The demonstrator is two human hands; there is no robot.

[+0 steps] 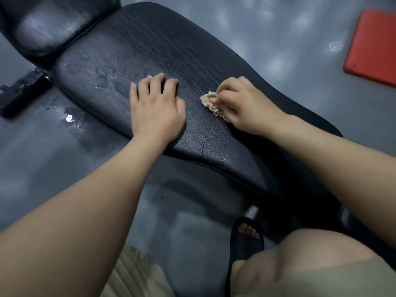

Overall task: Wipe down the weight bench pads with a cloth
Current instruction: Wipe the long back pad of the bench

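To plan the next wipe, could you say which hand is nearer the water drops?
Left. The left hand rests just beside the drops; the right hand, holding the cloth, lies farther along the pad.

Long pad (171, 50) left free from the cloth (211, 102) toward 12 and 6 o'clock, way toward 9 o'clock blocked by the flat left hand (156, 108), stretch beyond it closed off at 10 o'clock by the second pad (42, 28), floor (278, 28) at 2 o'clock occupied by a red mat (372, 46)

I see a crumpled beige cloth (211, 103) midway on the wet, black textured bench pad (162, 46); a glossy pad (42, 24) adjoins it.
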